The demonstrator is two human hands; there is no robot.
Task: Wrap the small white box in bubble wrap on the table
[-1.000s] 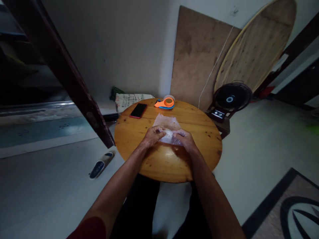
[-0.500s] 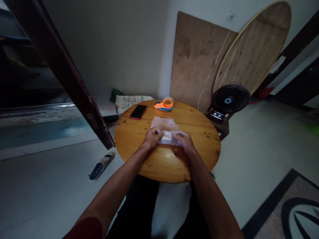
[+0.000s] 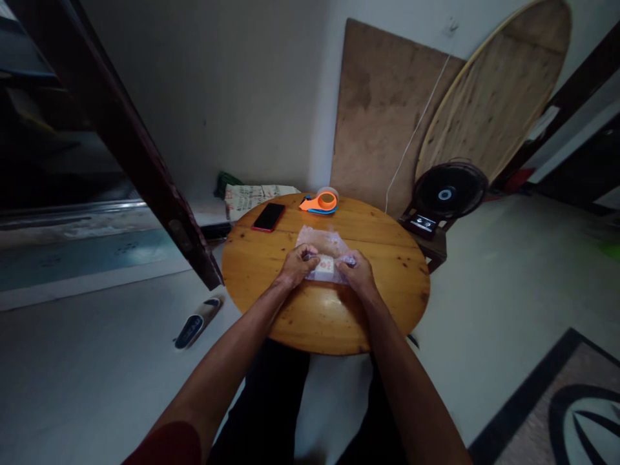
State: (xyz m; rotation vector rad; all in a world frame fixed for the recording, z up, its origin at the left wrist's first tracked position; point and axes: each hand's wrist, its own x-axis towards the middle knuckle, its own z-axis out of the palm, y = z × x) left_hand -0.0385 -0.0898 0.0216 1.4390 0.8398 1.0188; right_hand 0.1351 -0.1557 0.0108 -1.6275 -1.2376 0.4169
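A small white box (image 3: 326,265) with reddish marks on top lies on a sheet of bubble wrap (image 3: 320,237), on the round wooden table (image 3: 320,316). My left hand (image 3: 296,263) is closed at the box's left side, thumb and fingers pinching the wrap there. On the right, my right hand (image 3: 357,268) pinches a gathered part of the wrap beside the box. The far part of the sheet spreads flat beyond both hands. Some of the wrap is hidden under my fingers.
Toward the table's far edge lie an orange tape dispenser (image 3: 323,201) and a phone (image 3: 268,217) with a red edge. A black fan (image 3: 450,192) stands to the right on a small wooden stool (image 3: 433,245). A slipper (image 3: 196,324) lies on the floor at left.
The wrap over the box has been drawn back, so more of the box's top shows. My right hand has turned slightly and bunched the wrap. My left hand has barely moved.
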